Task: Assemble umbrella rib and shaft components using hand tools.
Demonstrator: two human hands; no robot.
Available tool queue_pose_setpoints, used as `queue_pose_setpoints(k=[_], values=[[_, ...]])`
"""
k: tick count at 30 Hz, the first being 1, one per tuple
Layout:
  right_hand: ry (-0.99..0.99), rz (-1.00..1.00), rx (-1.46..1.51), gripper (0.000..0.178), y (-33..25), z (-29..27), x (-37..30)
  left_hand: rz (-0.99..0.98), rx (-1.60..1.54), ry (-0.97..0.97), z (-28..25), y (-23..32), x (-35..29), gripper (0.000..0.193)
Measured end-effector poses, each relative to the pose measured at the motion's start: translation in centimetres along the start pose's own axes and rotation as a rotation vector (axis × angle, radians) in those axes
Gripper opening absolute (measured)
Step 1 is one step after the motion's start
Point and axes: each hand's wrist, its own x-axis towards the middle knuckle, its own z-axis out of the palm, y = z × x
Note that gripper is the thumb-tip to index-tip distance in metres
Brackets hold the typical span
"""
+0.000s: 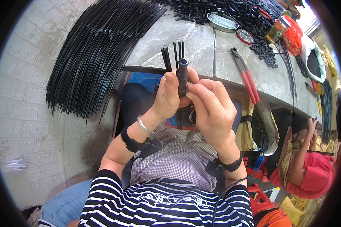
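A black tubular fitting (182, 73) with a ring-shaped open end stands nearly upright in front of my body. My left hand (166, 99) wraps round it, with several thin black rods (165, 59) rising beside the fitting from the same grasp. From the right, my right hand (213, 108) pinches at the lower part of the fitting with thumb and forefinger. Whatever lies between those fingertips is too small to make out. Both hands are just off the near edge of the grey marbled table (201, 49).
A large bundle of thin black rods (98, 53) overhangs the table on the left. Red-handled pliers (246, 75) jut over its edge. Farther back are black parts (231, 11), a round tin (222, 22), a bottle (278, 28) and black rings (264, 53). Another person in red (310, 174) sits at right.
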Motion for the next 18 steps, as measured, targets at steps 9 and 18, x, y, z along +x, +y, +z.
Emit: queue_pose_setpoints(k=[9,18], values=[[0.005,0.078,0.019,0.016,-1.6,0.0,-0.6,0.086,0.106,0.018,0.4,-0.1,-0.6,0.100],[-0.180,0.633,0.401,0.006,-2.4,-1.5,-0.8,0.137,0.165,0.092,0.4,-1.3,-0.8,0.098]])
